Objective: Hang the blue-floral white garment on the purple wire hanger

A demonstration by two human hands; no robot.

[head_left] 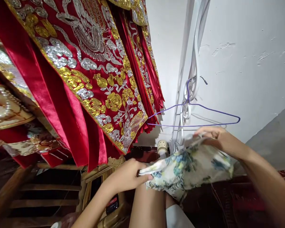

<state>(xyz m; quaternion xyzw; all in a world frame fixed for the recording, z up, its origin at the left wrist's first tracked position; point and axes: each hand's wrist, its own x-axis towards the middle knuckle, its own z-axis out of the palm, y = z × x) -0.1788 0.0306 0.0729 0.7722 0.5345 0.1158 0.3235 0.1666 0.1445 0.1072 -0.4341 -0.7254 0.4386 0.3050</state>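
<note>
A white garment (190, 167) with a blue, green and yellow flower print is stretched between my two hands, above my legs. Its exact cut cannot be made out among the folds. My left hand (129, 175) pinches the left edge between thumb and fingers. On the other side, my right hand (216, 139) grips the upper edge with bent fingers, slightly blurred. Just above the cloth, a purple wire hanger (213, 109) carries no clothing and hangs by its hook from a white curled metal stand (195, 60).
Red satin hangings (95, 69) with gold and silver embroidery fill the upper left. Below them stands a wooden slatted frame (47, 186). A phone (112, 204) lies beside my left forearm. Behind the stand rises a white wall (242, 41) with flaking paint.
</note>
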